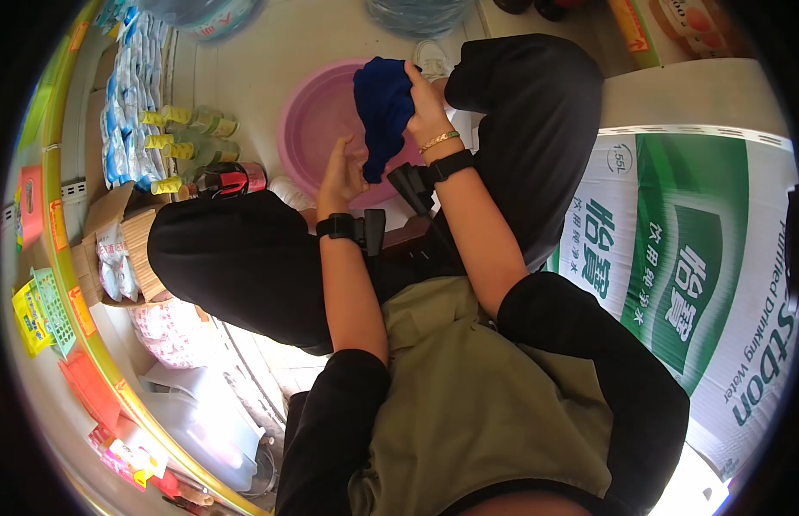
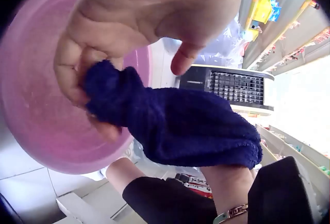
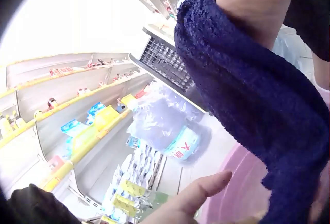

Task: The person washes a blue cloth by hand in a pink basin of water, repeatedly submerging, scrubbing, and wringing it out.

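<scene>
A dark blue towel (image 1: 384, 112) hangs over a pink plastic basin (image 1: 318, 120) that stands on the floor between the seated person's knees. My right hand (image 1: 425, 99), with a gold bracelet at the wrist, grips the towel's upper end. Lower down, my left hand (image 1: 341, 172) holds the other end. In the left wrist view the left hand's fingers (image 2: 98, 54) curl round the bunched towel (image 2: 191, 126) in front of the basin (image 2: 36, 105). The right wrist view shows the towel (image 3: 247, 90) draped down from the right hand (image 3: 247, 2).
Yellow-capped bottles (image 1: 189, 129) and a red and black bottle (image 1: 227, 179) lie left of the basin. Large water jugs (image 1: 215, 13) stand behind it. A green and white drinking-water carton (image 1: 700, 258) is close on the right. Shop shelves (image 1: 55, 258) run along the left.
</scene>
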The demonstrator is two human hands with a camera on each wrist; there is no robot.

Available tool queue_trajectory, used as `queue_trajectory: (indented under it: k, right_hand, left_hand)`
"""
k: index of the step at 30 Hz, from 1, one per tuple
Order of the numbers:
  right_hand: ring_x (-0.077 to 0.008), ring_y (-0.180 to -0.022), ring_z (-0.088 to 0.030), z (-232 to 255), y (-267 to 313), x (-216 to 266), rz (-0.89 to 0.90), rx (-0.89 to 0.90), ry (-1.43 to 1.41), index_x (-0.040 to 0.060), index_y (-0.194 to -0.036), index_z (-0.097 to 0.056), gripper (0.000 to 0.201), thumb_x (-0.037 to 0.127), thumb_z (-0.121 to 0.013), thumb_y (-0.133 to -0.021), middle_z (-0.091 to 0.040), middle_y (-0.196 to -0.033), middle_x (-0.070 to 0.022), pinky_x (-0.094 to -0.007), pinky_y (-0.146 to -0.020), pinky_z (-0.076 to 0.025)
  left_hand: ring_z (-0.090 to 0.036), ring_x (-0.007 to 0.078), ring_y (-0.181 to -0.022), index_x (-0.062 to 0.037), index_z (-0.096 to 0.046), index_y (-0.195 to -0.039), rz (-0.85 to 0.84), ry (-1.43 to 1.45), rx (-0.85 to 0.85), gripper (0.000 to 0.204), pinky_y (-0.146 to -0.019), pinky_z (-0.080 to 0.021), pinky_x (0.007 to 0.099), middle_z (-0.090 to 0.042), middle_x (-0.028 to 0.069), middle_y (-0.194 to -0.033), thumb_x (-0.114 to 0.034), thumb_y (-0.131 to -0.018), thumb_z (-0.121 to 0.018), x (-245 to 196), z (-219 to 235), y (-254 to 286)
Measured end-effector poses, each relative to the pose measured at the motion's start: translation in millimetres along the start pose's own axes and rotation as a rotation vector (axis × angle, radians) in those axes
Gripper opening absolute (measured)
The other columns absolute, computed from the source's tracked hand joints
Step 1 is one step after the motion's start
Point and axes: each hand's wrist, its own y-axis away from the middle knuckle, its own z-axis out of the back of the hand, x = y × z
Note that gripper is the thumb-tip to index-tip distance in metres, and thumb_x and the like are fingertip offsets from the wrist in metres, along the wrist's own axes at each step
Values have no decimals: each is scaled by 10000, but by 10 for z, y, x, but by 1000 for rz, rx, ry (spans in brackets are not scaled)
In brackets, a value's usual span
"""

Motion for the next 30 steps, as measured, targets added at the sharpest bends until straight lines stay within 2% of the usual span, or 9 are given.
queue_trajectory:
  k: [7,15,17,20,22,24,27,29,30]
  right_hand:
    - [-230,-683,-605,693,-265,-225,52,-329,469,-37,-886,-554,261,167,-594,-728,-608,-787,-110,-294,-588,-500]
    - [-322,-907,-564,1003,-428,-452,-222,-376,1687,-30,-1028,-544,523,252,-677,-607,-574,-991,-208,-358,-803,-442]
    - [-251,-649,-597,1218,-663,-642,184,-400,1715,4,-796,-616,345,216,-689,-533,-602,-685,-156,-331,-585,-455]
    - [-258,-668,-599,741,-545,-441,119,-336,1822,-6,-786,-616,315,186,-674,-543,-597,-676,-179,-337,-617,-457]
    - [-289,-862,-537,686,-505,-387,-63,-254,1919,20,-919,-583,374,207,-651,-602,-558,-892,-179,-369,-748,-423]
    - [-320,-1057,-475,750,-441,-476,-255,-158,2007,46,-1052,-551,438,228,-629,-661,-519,-1107,-178,-402,-878,-389]
    - [-312,-1121,-416,980,-358,-738,198,-260,2431,47,-1032,-562,362,163,-593,-690,-462,-1196,-132,-440,-871,-381]
    - [-311,-1146,-371,973,-365,-692,-324,95,2534,75,-1068,-553,335,165,-521,-747,-420,-1227,-113,-452,-870,-353]
    - [-311,-1146,-371,1025,-344,-724,-333,91,2537,75,-1068,-553,335,165,-521,-747,-420,-1227,-113,-452,-870,-353]
  left_hand:
    - [-533,151,-544,-25,-498,-819,-472,-36,-355,178,-417,-368,202,-516,65,-686,-6,-704,-633,22,151,-96]
    - [-551,150,-534,75,-533,-926,-544,-419,-604,266,-469,-456,220,-568,84,-728,40,-675,-614,-294,523,-436]
    - [-556,157,-527,95,-556,-916,-642,-354,-656,273,-469,-461,225,-580,97,-732,4,-670,-632,-405,460,-467]
    - [-550,159,-501,80,-575,-896,-646,-448,-730,263,-437,-441,218,-584,94,-732,-49,-679,-647,-627,648,-611]
    - [-578,222,-592,24,-596,-919,-563,-641,-830,306,-517,-471,283,-583,114,-766,-101,-649,-668,-657,640,-595]
    - [-568,293,-739,-35,-610,-913,-707,-1555,-1271,324,-654,-468,363,-566,141,-805,-124,-607,-666,-538,642,-618]
    - [-528,325,-853,-54,-593,-822,-627,-1534,-862,259,-753,-431,403,-544,155,-864,-144,-583,-637,-379,812,-784]
    - [-535,317,-852,-42,-576,-803,-583,-1467,-681,238,-749,-435,398,-547,151,-872,-143,-593,-625,-229,867,-975]
    - [-535,318,-861,-37,-565,-806,-565,-1576,-659,243,-751,-435,396,-549,146,-870,-142,-595,-624,-139,881,-1061]
